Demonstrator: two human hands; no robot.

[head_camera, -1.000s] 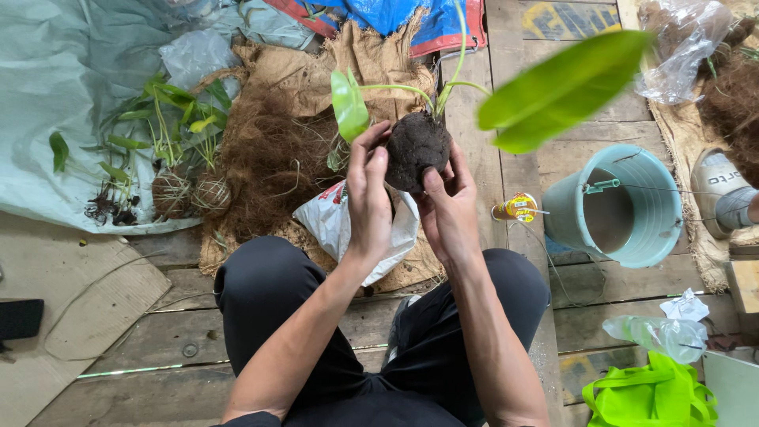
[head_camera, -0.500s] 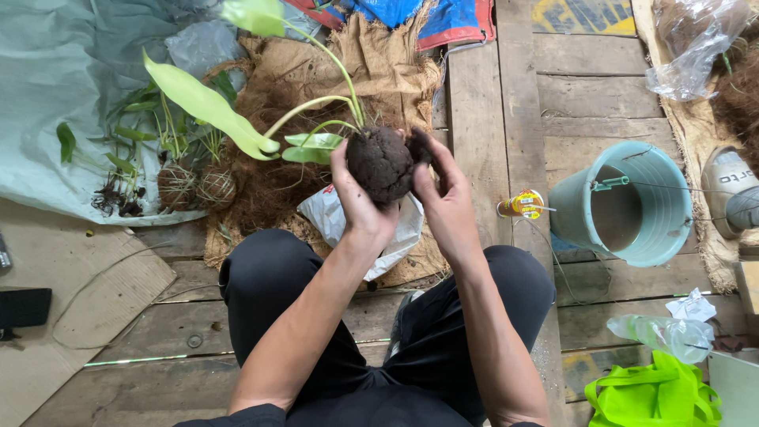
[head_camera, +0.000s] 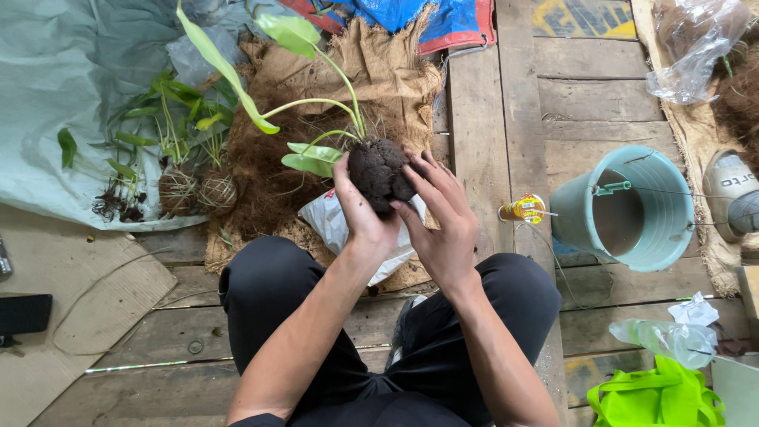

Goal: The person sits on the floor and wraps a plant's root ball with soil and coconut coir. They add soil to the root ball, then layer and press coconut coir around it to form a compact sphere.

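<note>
Hands sit in the middle of the frame. Left hand (head_camera: 365,213) and right hand (head_camera: 439,217) both hold the dark soil ball (head_camera: 379,172) of a leafy plant (head_camera: 237,87). Since a moment ago the ball has turned, so the leaves now point to the upper left.

Dark brown soil ball (head_camera: 378,172), green leaves (head_camera: 310,158); teal bucket (head_camera: 668,207); tan burlap (head_camera: 378,67); blue tarp (head_camera: 443,17).

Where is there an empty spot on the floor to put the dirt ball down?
Bare wooden planks lie between the burlap sheet and the teal bucket. More bare boards lie beside the left knee. It is crowded ahead of the soil ball, held in left hand and right hand: coconut fibre, wrapped plants.
</note>
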